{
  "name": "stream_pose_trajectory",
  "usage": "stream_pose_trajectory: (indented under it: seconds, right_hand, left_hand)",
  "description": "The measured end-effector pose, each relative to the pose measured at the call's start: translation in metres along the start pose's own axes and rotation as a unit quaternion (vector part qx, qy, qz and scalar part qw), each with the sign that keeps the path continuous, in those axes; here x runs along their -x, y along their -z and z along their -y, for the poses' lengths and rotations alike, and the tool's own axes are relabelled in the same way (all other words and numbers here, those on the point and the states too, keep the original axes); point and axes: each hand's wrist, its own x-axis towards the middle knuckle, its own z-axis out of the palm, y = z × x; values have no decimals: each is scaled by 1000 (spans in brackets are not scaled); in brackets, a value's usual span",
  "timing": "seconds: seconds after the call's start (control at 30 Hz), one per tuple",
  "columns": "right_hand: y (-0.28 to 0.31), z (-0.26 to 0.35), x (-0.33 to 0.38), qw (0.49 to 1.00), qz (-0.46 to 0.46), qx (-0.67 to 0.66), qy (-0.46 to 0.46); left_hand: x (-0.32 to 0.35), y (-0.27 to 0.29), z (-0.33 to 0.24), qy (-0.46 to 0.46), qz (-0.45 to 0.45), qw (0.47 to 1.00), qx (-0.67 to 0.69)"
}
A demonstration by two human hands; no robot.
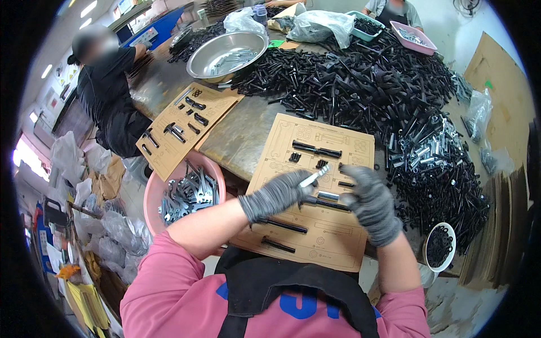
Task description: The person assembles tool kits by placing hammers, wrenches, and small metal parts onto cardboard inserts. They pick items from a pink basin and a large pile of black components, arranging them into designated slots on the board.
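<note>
My left hand (276, 197), in a grey knit glove, pinches a short silver metal piece (311, 178), perhaps a wrench; its exact kind is too small to tell. Just right of it, my right hand (371, 205), also gloved, has its fingers apart with nothing visible between them. Both hands are above a brown cardboard sheet (332, 253) printed with tool outlines. On that sheet lie a long black cylindrical part (316, 149), small black pieces (295, 158), black rods (286, 226) and a hammer-like tool with a silver part (327, 201), partly hidden by my right hand.
A large heap of black metal parts (338, 79) covers the table beyond, with silver sockets (422, 152) at right. Around me are a steel bowl (197, 63), a second laid-out cardboard (169, 155), a pink tub of wrenches (152, 211) and a white bowl (452, 259). Co-workers sit nearby.
</note>
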Motion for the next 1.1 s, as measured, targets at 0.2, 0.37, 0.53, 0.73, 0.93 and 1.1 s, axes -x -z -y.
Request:
stream_pose_trajectory:
  seconds: [0.2, 0.37, 0.53, 0.73, 0.93, 1.1]
  right_hand:
    - [106, -60, 84, 945, -34, 271, -182]
    - [173, -86, 152, 774, 124, 440, -438]
    - [182, -110, 185, 780, 192, 401, -441]
    - [182, -121, 180, 794, 208, 414, -394]
    - [180, -139, 196, 813, 183, 466, -296]
    - [174, -147, 197, 772, 184, 514, -324]
  left_hand:
    - [-58, 71, 0, 149, -108, 980, -77]
    - [-98, 96, 46, 211, -182, 948, -153]
    - [-108, 86, 32, 213, -170, 916, -294]
    - [-101, 80, 30, 247, -101, 859, -436]
    - [-95, 75, 37, 244, -110, 852, -450]
    - [-90, 71, 34, 234, -130, 853, -448]
